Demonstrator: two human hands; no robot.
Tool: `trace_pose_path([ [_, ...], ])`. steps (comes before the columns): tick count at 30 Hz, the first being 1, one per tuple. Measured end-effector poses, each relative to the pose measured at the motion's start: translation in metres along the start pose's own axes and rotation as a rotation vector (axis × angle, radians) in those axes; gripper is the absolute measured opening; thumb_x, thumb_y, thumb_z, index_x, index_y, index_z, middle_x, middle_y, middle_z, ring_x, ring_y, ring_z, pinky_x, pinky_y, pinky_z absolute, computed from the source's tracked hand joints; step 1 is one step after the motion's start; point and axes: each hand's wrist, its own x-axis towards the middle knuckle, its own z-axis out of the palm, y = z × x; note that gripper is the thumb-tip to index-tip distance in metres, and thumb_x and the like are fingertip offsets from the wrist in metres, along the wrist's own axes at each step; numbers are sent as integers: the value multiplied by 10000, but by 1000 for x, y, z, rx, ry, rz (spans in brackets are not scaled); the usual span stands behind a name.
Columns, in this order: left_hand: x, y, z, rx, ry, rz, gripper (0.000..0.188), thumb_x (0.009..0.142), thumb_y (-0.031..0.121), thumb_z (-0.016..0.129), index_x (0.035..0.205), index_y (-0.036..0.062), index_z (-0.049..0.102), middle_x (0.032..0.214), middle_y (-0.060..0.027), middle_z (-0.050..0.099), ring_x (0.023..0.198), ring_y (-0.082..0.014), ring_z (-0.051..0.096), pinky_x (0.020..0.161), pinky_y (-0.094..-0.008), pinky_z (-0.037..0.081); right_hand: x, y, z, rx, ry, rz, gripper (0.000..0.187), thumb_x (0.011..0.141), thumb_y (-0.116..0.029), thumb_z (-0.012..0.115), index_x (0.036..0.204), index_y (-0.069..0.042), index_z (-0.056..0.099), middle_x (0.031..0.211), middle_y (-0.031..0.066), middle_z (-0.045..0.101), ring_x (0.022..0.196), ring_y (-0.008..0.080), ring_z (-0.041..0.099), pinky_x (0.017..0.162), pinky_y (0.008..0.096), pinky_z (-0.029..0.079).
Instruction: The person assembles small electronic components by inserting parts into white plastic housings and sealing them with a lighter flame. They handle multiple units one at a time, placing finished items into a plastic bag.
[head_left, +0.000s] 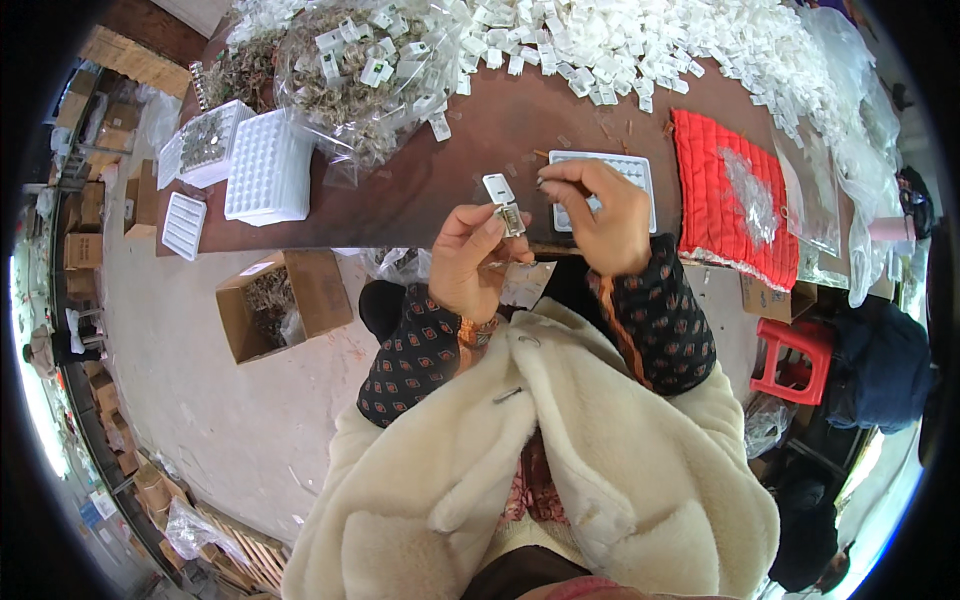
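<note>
My left hand [468, 258] grips a small white plastic case [511, 221] between thumb and fingers, above the table's near edge. The case's lid [497, 188] stands open, and small metallic parts show inside. To the right of it, my right hand [607, 212] pinches a small dark piece [541, 182] at its fingertips; its kind is too small to make out. Under my right hand lies a white tray [643, 172] with rows of pockets, partly hidden by the hand. The two hands are a short gap apart.
Many white plastic cases [610, 45] are heaped along the table's far side. A clear bag [350, 95] of wired parts, stacked white trays [268, 170] and a red quilted pad [715, 190] lie around. Below are an open cardboard box [320, 290] and a red stool [795, 360].
</note>
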Motion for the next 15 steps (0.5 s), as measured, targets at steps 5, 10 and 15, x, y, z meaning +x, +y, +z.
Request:
trace_pose_path([
  [5, -5, -2, 5, 77, -88, 56, 97, 962, 106, 565, 1050, 70, 587, 970, -118, 667, 751, -202, 654, 667, -353, 561, -13, -36, 5, 16, 26, -164, 171, 805, 80, 665, 950, -7, 681, 883, 107, 685, 788, 226, 673, 710, 291, 531],
  [10, -10, 2, 3, 38, -77, 17, 86, 938, 73, 601, 1021, 50, 604, 923, -109, 667, 741, -209, 657, 626, -359, 574, -12, -40, -2, 119, -132, -92, 175, 813, 87, 651, 956, -9, 683, 892, 116, 678, 785, 240, 670, 705, 291, 532],
  [15, -11, 1, 6, 41, -31, 38, 82, 951, 96, 586, 1027, 70, 604, 931, -90, 663, 744, -180, 638, 637, -338, 547, -19, -44, -3, -2, -61, -307, 189, 787, -5, 698, 975, -21, 686, 876, 123, 665, 775, 276, 651, 679, 356, 522],
])
